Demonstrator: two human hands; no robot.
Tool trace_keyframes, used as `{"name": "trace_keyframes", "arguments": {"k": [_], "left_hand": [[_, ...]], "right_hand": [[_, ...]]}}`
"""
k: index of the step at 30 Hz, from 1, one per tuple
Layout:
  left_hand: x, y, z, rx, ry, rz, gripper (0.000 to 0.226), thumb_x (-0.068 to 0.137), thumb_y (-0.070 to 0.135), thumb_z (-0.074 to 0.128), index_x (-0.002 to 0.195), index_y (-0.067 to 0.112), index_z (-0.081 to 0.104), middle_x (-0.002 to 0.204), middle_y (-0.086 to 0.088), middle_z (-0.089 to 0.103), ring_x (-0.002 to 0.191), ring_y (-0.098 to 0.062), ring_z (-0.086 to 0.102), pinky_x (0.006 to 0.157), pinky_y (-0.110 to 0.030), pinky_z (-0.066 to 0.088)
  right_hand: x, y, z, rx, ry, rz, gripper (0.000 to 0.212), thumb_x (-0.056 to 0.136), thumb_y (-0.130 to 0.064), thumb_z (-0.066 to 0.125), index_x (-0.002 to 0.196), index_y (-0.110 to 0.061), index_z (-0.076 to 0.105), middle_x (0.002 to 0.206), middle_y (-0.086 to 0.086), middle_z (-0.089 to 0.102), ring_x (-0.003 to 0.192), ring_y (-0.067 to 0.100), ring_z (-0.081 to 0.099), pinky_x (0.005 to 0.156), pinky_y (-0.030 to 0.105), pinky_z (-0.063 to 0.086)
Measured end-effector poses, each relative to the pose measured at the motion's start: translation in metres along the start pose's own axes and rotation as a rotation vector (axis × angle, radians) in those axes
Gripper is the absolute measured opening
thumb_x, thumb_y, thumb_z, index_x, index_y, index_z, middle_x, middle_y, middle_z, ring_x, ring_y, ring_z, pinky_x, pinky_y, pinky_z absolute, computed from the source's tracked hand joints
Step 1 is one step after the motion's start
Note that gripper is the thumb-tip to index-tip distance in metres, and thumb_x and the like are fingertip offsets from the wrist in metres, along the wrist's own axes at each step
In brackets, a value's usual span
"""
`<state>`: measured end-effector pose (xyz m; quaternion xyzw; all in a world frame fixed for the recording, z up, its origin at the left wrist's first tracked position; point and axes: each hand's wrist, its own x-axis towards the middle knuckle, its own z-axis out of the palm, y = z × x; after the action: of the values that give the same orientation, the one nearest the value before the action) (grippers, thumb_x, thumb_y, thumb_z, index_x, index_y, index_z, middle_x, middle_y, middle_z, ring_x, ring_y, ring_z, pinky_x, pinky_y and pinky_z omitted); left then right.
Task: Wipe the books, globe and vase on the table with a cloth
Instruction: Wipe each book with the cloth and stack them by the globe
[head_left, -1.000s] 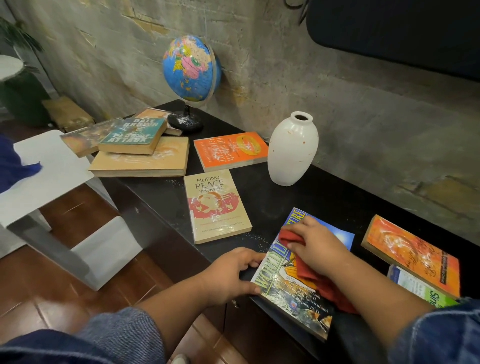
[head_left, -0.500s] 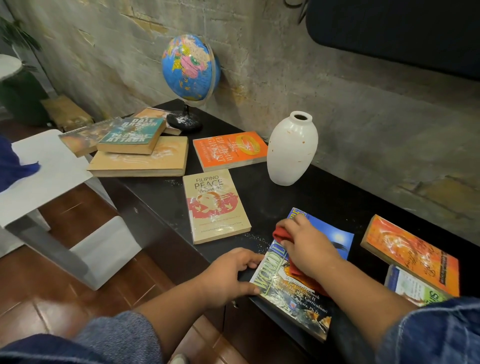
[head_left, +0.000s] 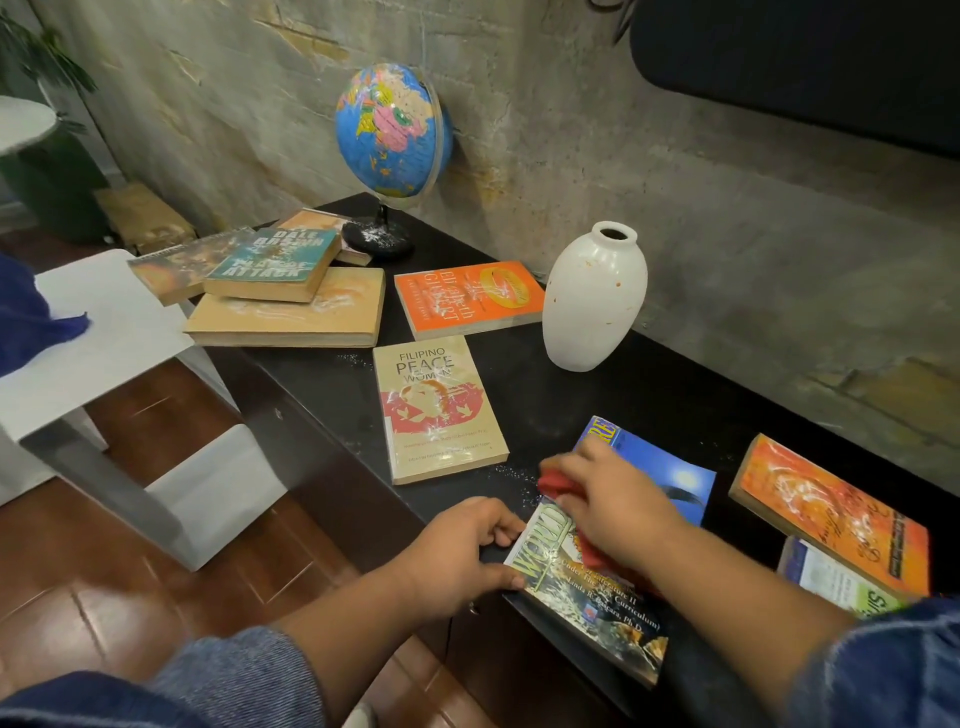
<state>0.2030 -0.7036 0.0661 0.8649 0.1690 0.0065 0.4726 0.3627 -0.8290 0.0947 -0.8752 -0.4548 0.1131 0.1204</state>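
On the black table lies a blue World Literature book at the front edge. My right hand holds a red cloth against the book's cover. My left hand grips the book's left edge, thumb under the corner. A white vase stands upright behind them, speckled with spots. A blue globe on a dusty black base stands at the far corner by the wall. The beige Filipino Peace Women book and an orange book lie flat between them.
A stack of dusty books sits at the table's left end. Two more books, an orange one and a white-green one, lie at the right. White dust specks lie near the front edge. A white stool with a blue cloth stands to the left.
My right hand has slid the red cloth leftward across the cover toward the book's left edge. My left hand has stayed on the book's left edge.
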Motion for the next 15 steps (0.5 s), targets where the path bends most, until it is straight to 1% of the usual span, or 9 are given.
{"name": "trace_keyframes", "arguments": {"k": [2,4,6,9,11,13,15], "left_hand": [[0.000,0.000,0.000,0.020,0.014,0.002,0.041,0.070,0.022,0.082,0.105,0.024,0.061,0.104,0.006,0.058,0.091,-0.001,0.054,0.081,-0.012,0.043],[-0.001,0.000,0.000,0.019,0.014,-0.001,0.039,0.070,0.023,0.082,0.102,0.026,0.060,0.104,0.005,0.058,0.092,-0.003,0.054,0.081,-0.014,0.044],[-0.001,0.000,0.000,0.013,0.007,-0.011,0.038,0.070,0.024,0.082,0.100,0.029,0.060,0.104,0.007,0.059,0.093,-0.003,0.055,0.082,-0.016,0.046],[-0.001,-0.001,0.000,-0.005,0.002,-0.018,0.038,0.069,0.024,0.083,0.099,0.030,0.060,0.104,0.006,0.060,0.094,-0.005,0.056,0.083,-0.017,0.047],[0.001,-0.002,0.000,-0.017,-0.003,-0.017,0.038,0.069,0.023,0.083,0.099,0.029,0.061,0.105,0.005,0.060,0.095,-0.006,0.057,0.082,-0.014,0.046],[0.000,-0.003,0.000,-0.020,-0.001,-0.014,0.038,0.069,0.022,0.083,0.097,0.030,0.059,0.104,0.006,0.060,0.094,-0.005,0.057,0.080,-0.010,0.044],[-0.001,-0.003,0.001,-0.038,0.022,-0.019,0.042,0.067,0.023,0.084,0.097,0.032,0.056,0.102,0.007,0.059,0.092,-0.003,0.056,0.080,-0.009,0.044]], "right_hand": [[-0.018,-0.011,0.007,0.057,-0.067,-0.159,0.042,0.089,-0.036,0.060,0.130,-0.041,0.051,0.115,-0.011,0.041,0.105,0.013,0.055,0.088,0.031,0.047],[-0.014,-0.007,0.006,0.098,-0.094,-0.176,0.042,0.088,-0.037,0.063,0.129,-0.042,0.053,0.114,-0.012,0.042,0.106,0.009,0.053,0.091,0.030,0.046],[0.006,0.012,0.000,0.095,-0.043,-0.081,0.042,0.088,-0.037,0.064,0.129,-0.043,0.054,0.116,-0.010,0.044,0.110,0.012,0.053,0.094,0.029,0.044],[0.038,0.048,-0.017,-0.019,0.068,0.198,0.043,0.092,-0.036,0.059,0.134,-0.039,0.050,0.121,-0.002,0.044,0.114,0.022,0.052,0.093,0.032,0.044],[0.047,0.059,-0.021,-0.079,0.095,0.341,0.043,0.096,-0.034,0.052,0.138,-0.034,0.046,0.124,0.001,0.042,0.113,0.025,0.051,0.091,0.036,0.045],[0.046,0.053,-0.015,-0.104,0.117,0.356,0.043,0.097,-0.032,0.050,0.140,-0.031,0.045,0.126,0.002,0.040,0.112,0.025,0.052,0.090,0.036,0.045],[0.033,0.034,-0.008,-0.064,0.123,0.275,0.044,0.096,-0.031,0.052,0.139,-0.032,0.045,0.126,-0.001,0.038,0.111,0.023,0.053,0.091,0.035,0.046]]}}
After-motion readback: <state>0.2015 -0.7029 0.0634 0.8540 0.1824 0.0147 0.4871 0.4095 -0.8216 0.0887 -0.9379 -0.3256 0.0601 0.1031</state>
